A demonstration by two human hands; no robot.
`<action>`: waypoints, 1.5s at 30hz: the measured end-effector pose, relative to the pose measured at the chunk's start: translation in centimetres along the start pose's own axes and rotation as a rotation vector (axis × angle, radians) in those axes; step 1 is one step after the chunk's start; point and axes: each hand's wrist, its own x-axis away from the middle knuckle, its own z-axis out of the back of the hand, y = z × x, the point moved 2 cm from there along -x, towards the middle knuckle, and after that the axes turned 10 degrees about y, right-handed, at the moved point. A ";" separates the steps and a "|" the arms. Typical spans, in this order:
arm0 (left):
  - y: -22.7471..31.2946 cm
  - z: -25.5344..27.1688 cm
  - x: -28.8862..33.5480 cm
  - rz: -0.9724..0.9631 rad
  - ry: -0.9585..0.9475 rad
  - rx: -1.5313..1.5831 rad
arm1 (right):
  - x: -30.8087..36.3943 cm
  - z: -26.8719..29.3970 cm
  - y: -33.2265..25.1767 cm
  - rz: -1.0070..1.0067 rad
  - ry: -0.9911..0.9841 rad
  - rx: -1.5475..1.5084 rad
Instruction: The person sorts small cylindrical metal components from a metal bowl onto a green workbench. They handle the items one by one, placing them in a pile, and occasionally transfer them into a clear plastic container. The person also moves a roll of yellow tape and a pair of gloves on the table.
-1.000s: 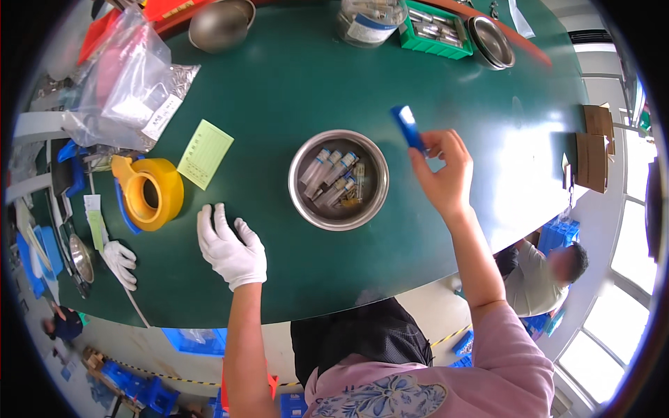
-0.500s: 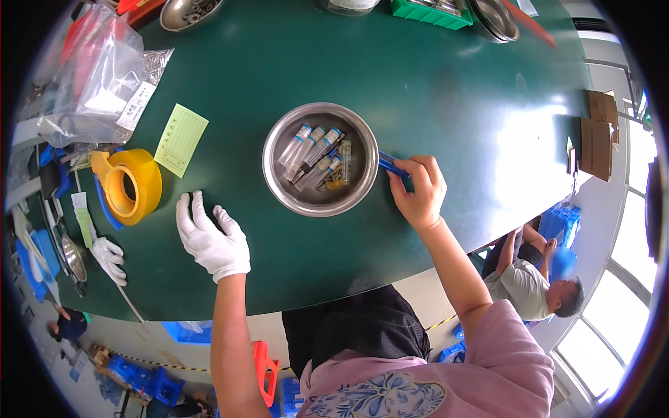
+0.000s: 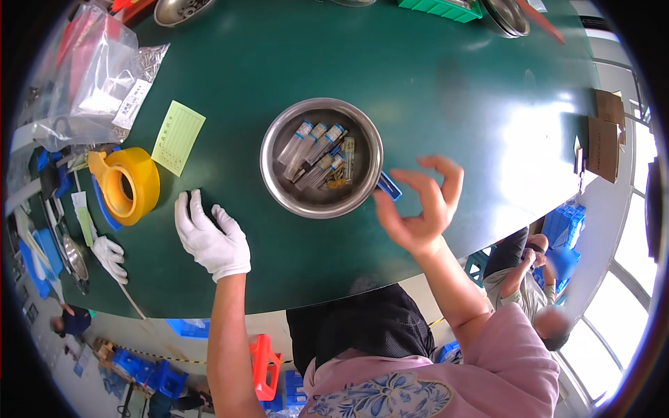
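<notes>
Since the earlier frame, the bare right hand (image 3: pixel 426 224) has opened from its pinch on the slim blue tool (image 3: pixel 390 187), which sits just at the right side of the steel bowl (image 3: pixel 321 209); thumb and fingers are spread, though whether the thumb touches the tool cannot be told; the white-gloved left hand (image 3: pixel 213 242) has fingers loosely spread, near and left of the bowl; capped clear vials (image 3: pixel 322 148) lie inside.

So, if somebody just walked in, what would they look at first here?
Probably the shiny metal bowl in the middle, with clear, blue-banded tubes inside. Then the fat yellow roll on the left. The left hand wears a white glove, while the right hand, beside the bowl, is bare.
</notes>
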 end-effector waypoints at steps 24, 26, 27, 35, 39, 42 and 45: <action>-0.1 0.0 -0.2 0.018 0.007 0.003 | -3.1 -4.5 -2.7 -0.180 -0.432 -0.016; 0.0 0.0 -0.2 0.016 0.008 0.002 | -3.1 -4.4 -2.7 -0.183 -0.416 -0.028; 0.0 0.0 -0.2 0.016 0.007 -0.004 | -3.2 -4.4 -2.8 -0.180 -0.401 -0.039; -0.2 -0.2 0.1 0.005 0.013 -0.002 | -3.7 -2.6 -2.3 -0.041 -0.331 0.118; -0.1 -0.1 -0.1 0.002 0.012 -0.007 | -4.9 -3.8 -2.4 0.007 -0.292 0.123; -0.2 -0.2 -0.1 -0.004 0.021 0.000 | -5.8 -5.1 -2.3 0.064 -0.329 0.091; -0.3 -0.2 0.0 0.003 0.016 0.005 | -6.2 -5.7 -2.2 0.085 -0.419 0.122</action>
